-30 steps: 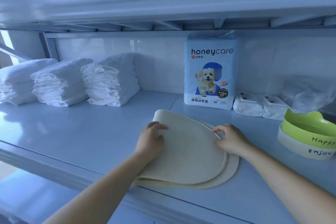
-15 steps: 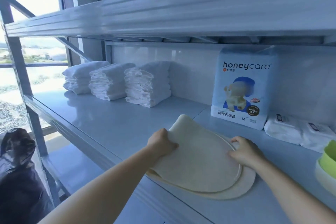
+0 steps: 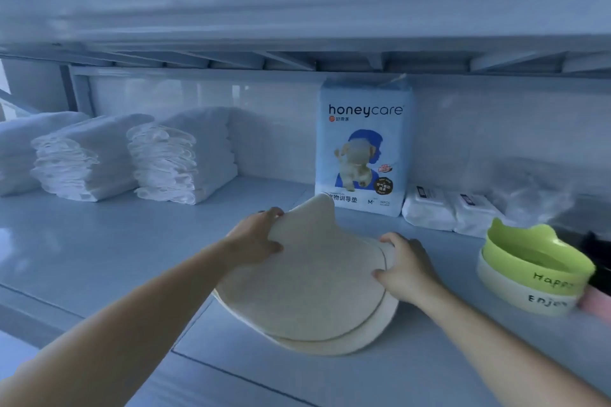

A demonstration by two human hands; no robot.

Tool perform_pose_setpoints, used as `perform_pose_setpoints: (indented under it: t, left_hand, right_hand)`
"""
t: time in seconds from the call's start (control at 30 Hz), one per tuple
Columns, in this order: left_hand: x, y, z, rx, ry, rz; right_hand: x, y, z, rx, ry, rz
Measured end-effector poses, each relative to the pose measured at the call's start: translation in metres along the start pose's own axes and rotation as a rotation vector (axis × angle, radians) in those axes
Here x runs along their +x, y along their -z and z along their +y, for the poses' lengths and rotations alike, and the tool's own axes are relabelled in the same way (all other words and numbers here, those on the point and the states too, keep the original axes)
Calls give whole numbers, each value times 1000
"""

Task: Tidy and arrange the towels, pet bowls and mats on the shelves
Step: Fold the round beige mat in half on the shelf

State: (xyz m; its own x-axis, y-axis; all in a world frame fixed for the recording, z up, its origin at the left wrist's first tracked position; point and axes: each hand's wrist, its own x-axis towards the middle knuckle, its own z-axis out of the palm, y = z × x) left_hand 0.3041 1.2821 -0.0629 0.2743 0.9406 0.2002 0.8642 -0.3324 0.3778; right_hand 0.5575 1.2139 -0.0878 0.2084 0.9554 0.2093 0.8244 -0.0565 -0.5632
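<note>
– Holding what, these two hands?
– The cream mats (image 3: 380, 327). Two round ones lie stacked at the front of the shelf (image 3: 99, 258), and the top mat (image 3: 307, 291) is a little off line with the lower one. The left hand (image 3: 254, 238) grips the left edge of the top mat with curled fingers, the thumb on its upper face, and the far end of this mat is raised and bent upward. The right hand (image 3: 406, 269) is curled round the right rim of the mats, with the thumb on the top mat. I cannot tell if it takes one mat or both.
– And right of the mats?
– A green bowl (image 3: 535, 258) sits inside a white bowl (image 3: 515, 297), apart from the mats. Both bowls carry dark lettering. Something pink (image 3: 595, 304) touches them at the picture's edge, too blurred to name.
– Behind the mats?
– A honeycare pack (image 3: 363, 149) stands upright against the back wall, with two white wipe packs (image 3: 429, 208) lying flat just beside it, to the mats' far right. Far left of the mats, three stacks of folded white towels (image 3: 182, 162) stand side by side in a row.
</note>
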Motion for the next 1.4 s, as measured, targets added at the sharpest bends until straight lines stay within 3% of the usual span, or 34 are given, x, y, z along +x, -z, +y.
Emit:
perform_pose_setpoints:
  t: [0.1, 0.27, 0.4, 0.6, 0.8, 1.07, 1.4]
  left_hand:
    - [30, -5, 8, -19, -128, -34]
    - [76, -22, 22, 33, -327, -23]
    - [84, -53, 11, 168, -267, -94]
    - [68, -63, -3, 167, -342, -4]
    - [63, -49, -15, 96, -251, -86]
    - [72, -40, -24, 92, 42, -94]
    - [80, -53, -35, -52, 61, -30]
  right_hand:
    - [-16, 9, 6, -25, -1, 56]
    - [-29, 14, 20, -58, -151, 55]
    - [-32, 12, 30, -54, -231, 114]
    - [-7, 4, 25, -27, -321, 175]
    - [17, -6, 17, 28, -365, 201]
    - [13, -11, 38, 0, -271, 206]
    - [7, -6, 31, 114, -283, 190]
